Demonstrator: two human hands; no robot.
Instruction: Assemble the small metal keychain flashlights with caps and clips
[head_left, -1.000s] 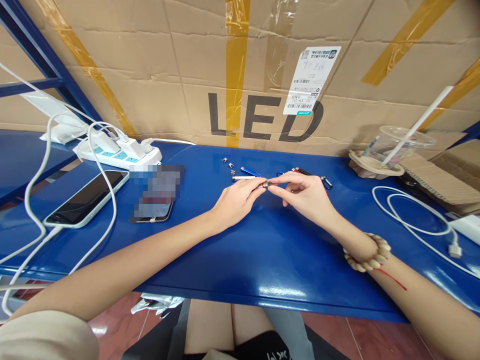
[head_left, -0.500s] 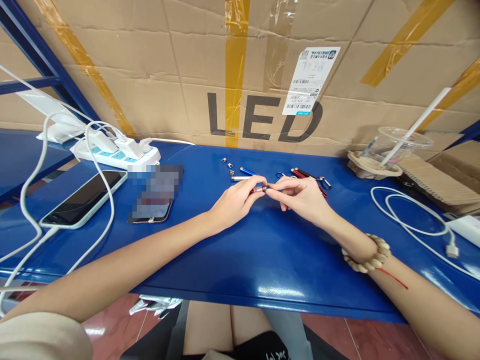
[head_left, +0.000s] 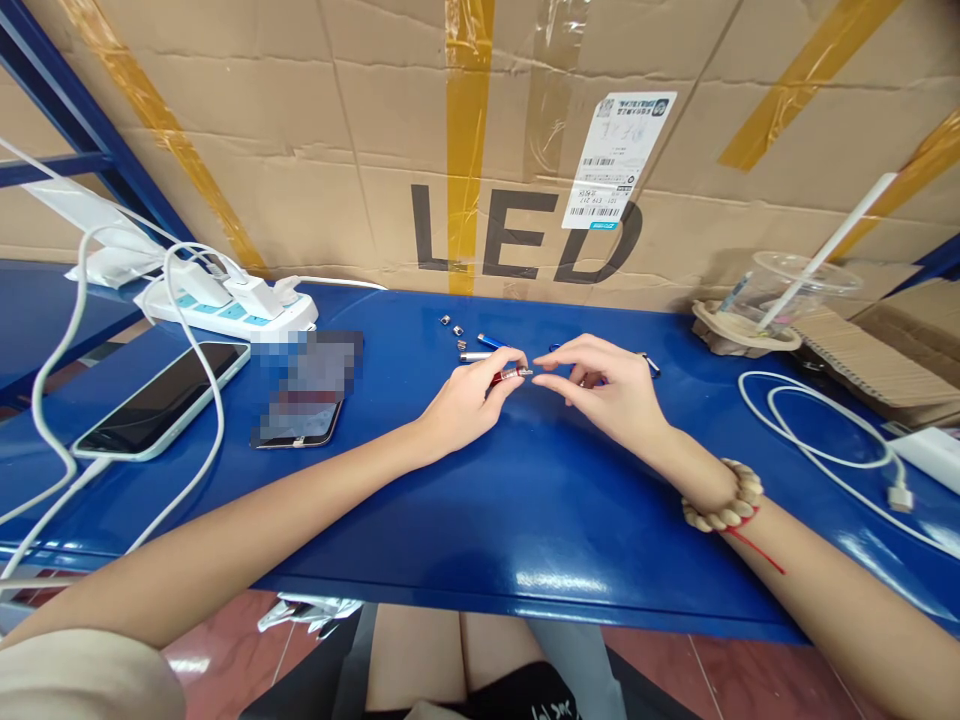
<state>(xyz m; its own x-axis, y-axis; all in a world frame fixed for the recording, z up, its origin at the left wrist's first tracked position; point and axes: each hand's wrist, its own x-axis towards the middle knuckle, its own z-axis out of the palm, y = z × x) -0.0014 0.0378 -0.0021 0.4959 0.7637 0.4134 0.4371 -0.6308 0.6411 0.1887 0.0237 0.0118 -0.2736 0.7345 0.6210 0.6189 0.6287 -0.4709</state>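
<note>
My right hand [head_left: 604, 390] has let go of the small red tube [head_left: 507, 376] since half a second ago; its fingers are now spread loosely, tips just beside the tube's metal end but apart from it. My left hand [head_left: 466, 398] pinches the tube between thumb and fingertips, low above the glossy blue table [head_left: 525, 500]. Just behind lie loose metal bits [head_left: 451, 324] and a silver tube [head_left: 475, 356]. Farther left sit a phone [head_left: 161, 398] and a power strip [head_left: 232, 310]; a cardboard box [head_left: 315, 150] marked LED backs the table.
</note>
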